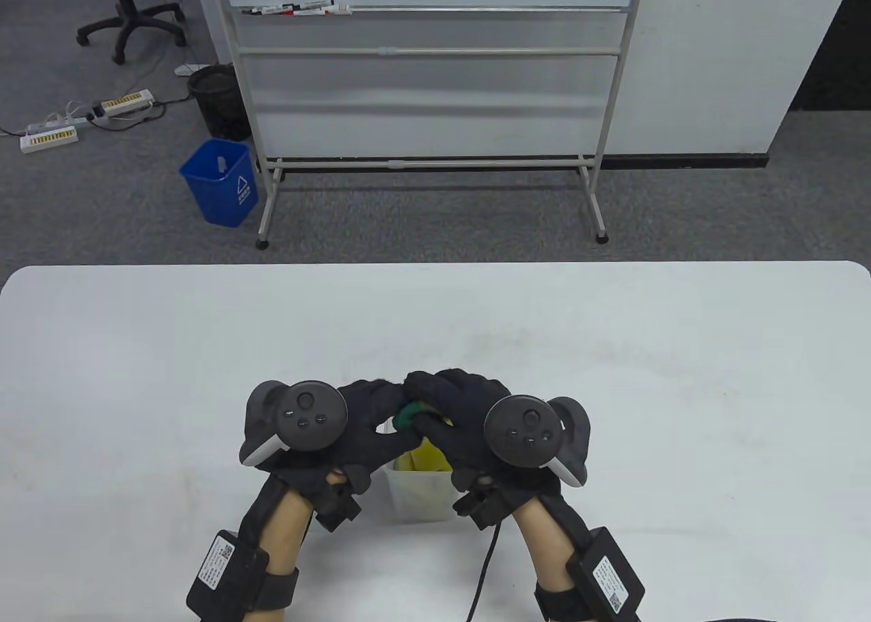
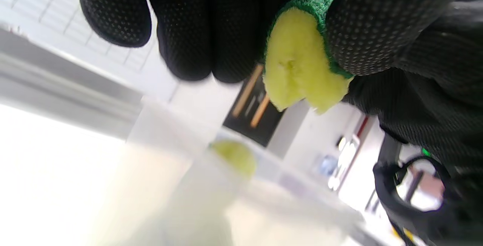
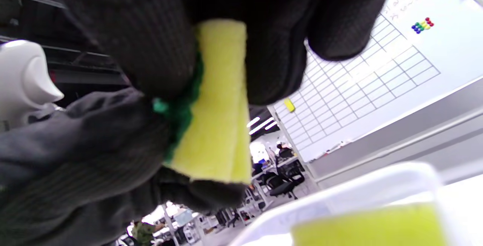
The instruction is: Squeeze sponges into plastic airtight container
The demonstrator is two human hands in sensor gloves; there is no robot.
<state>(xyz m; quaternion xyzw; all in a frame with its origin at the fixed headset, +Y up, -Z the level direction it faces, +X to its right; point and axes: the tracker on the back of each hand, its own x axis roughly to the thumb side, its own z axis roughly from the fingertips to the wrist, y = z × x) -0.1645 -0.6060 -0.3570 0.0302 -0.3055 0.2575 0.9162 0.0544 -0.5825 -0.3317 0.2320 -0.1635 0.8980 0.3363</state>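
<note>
A yellow sponge with a green scouring side [image 1: 408,414] is squeezed and folded between both gloved hands, just above a clear plastic container [image 1: 408,503] near the table's front edge. My left hand [image 1: 373,411] grips it from the left and my right hand [image 1: 435,404] from the right. In the left wrist view the sponge's yellow end [image 2: 298,65] pokes out between black fingers [image 2: 188,31]. In the right wrist view the folded sponge [image 3: 219,106] hangs over the container rim [image 3: 358,189]. Another yellow sponge [image 1: 427,455] lies inside the container and also shows in the right wrist view [image 3: 369,227].
The white table [image 1: 612,377] spreads out around the hands. Beyond its far edge stand a whiteboard on a stand [image 1: 429,71], a blue bin [image 1: 221,179] and a black bin [image 1: 218,98] on the floor.
</note>
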